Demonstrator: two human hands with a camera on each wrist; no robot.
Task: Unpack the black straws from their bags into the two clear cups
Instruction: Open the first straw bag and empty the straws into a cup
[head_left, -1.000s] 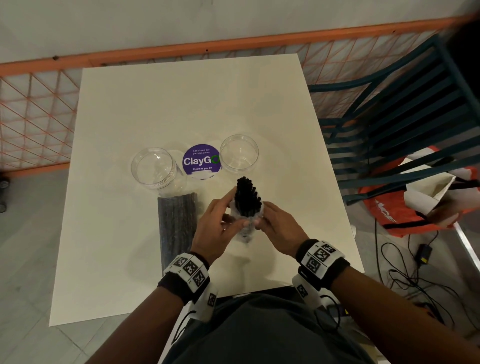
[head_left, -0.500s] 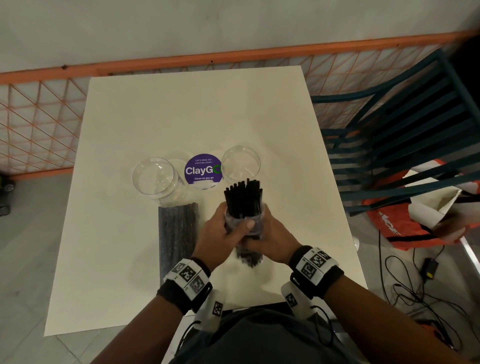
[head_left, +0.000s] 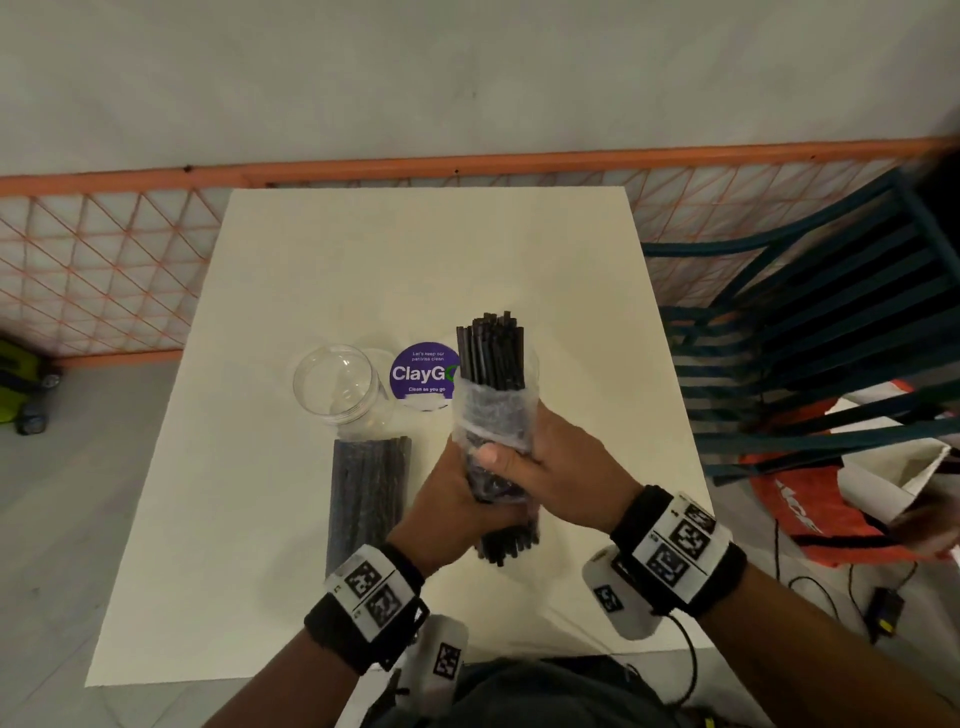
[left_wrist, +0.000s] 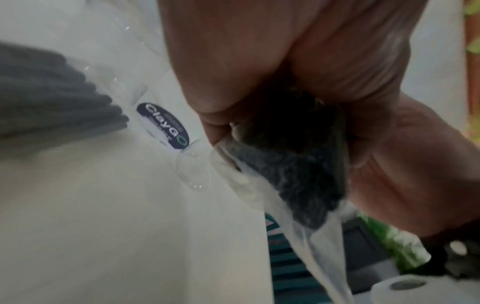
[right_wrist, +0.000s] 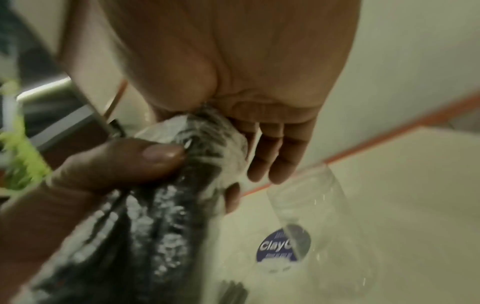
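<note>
We see a bundle of thin black straws (head_left: 491, 358) partly out of a crinkled clear plastic bag (head_left: 491, 410), held above the near middle of the white tabletop (head_left: 395, 249). Bare straw ends stick out of the bag's open mouth at the far end and more show below the hands at the near end. The bundle's long axis runs near to far, its far end tilted upward over the right clear cup (right_wrist: 311, 205). Our left hand (head_left: 452, 499) is wrapped round the near part of the bundle from the left, and our right hand (head_left: 561, 467) is clamped on it from the right, thumb lying across the bag; both wrists angle inward. A second, unopened bag of straws (head_left: 366, 493) lies flat to the left, also running near to far, its far end touching the left clear cup (head_left: 337, 379). A purple ClayGo sticker (head_left: 422, 371) sits between the cups.
</note>
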